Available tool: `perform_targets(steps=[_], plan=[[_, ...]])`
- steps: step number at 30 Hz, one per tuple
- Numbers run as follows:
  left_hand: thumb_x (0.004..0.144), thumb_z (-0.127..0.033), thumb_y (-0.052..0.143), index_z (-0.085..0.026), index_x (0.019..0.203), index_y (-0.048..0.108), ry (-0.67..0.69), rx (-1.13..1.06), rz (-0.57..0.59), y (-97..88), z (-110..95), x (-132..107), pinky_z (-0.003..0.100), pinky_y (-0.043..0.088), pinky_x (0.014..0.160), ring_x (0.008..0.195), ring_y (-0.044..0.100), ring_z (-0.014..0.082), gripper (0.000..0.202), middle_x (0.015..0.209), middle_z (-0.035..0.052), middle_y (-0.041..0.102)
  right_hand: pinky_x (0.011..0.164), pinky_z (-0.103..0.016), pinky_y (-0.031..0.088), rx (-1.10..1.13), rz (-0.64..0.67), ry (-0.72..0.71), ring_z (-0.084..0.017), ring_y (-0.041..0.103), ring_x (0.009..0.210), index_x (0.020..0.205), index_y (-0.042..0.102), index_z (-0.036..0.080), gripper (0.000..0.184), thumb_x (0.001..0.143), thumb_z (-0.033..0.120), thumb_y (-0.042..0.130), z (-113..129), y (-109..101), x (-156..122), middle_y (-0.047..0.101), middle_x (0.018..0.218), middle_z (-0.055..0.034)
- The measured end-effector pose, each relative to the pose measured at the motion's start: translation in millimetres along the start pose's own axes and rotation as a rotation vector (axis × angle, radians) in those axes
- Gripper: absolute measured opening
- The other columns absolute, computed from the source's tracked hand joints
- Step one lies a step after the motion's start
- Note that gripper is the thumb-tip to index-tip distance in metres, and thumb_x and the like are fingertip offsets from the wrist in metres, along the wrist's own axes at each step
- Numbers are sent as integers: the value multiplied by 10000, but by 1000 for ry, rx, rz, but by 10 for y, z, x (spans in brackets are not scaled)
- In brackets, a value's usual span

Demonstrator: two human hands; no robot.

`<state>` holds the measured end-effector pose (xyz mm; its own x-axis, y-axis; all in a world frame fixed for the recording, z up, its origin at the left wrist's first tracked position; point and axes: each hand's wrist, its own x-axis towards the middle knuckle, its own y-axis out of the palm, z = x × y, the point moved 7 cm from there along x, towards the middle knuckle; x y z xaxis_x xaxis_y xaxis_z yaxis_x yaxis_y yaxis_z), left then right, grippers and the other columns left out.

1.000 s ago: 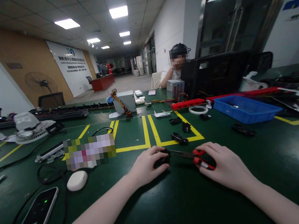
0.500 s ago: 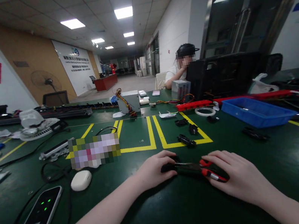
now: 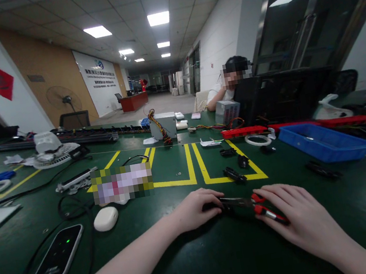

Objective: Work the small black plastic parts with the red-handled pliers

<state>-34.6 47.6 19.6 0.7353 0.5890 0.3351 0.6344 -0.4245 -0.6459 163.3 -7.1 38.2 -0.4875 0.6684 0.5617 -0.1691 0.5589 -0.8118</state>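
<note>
My right hand (image 3: 299, 211) is closed round the red-and-black handles of a pair of pliers (image 3: 270, 214), which lie just above the green table top and point left. The jaws reach to the fingertips of my left hand (image 3: 197, 210). That hand is closed on a small black piece (image 3: 211, 206), mostly covered by the fingers, so its kind is unclear. Whether the jaws grip the piece cannot be made out. Beyond my hands, small black bundles (image 3: 234, 174) that look like coiled cable lie by the yellow tape lines.
A blue tray (image 3: 327, 143) stands at right, near a red power strip (image 3: 243, 132). At left are a black device with a green light (image 3: 57, 257), a white rounded case (image 3: 106, 218) and a loose cable. A power supply unit (image 3: 167, 126) stands farther back; a person sits behind a black case.
The whole view has shifted slightly, so everything appears a little farther right. My fingers now cover more of the black piece; the pliers stay in my right hand.
</note>
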Motion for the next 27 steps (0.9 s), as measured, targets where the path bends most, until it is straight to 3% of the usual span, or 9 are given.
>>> perform_targets(steps=[9, 27], plan=[[836, -205, 667, -175, 908, 714, -21, -119, 49, 30, 26, 14, 347, 478, 958, 1082, 619, 194, 91, 1223, 61, 643, 690, -338, 516, 59, -2, -62, -224, 636, 866, 1132, 633, 197, 455, 799, 506, 621, 96, -44, 3, 679, 1035, -103], [834, -230, 674, -170, 890, 714, -44, -109, 69, 29, -7, 13, 341, 495, 903, 1022, 617, 194, 91, 1149, 68, 644, 690, -328, 539, 65, 30, -61, -211, 651, 838, 1077, 658, 206, 408, 799, 502, 624, 102, -88, 6, 690, 1003, -91]])
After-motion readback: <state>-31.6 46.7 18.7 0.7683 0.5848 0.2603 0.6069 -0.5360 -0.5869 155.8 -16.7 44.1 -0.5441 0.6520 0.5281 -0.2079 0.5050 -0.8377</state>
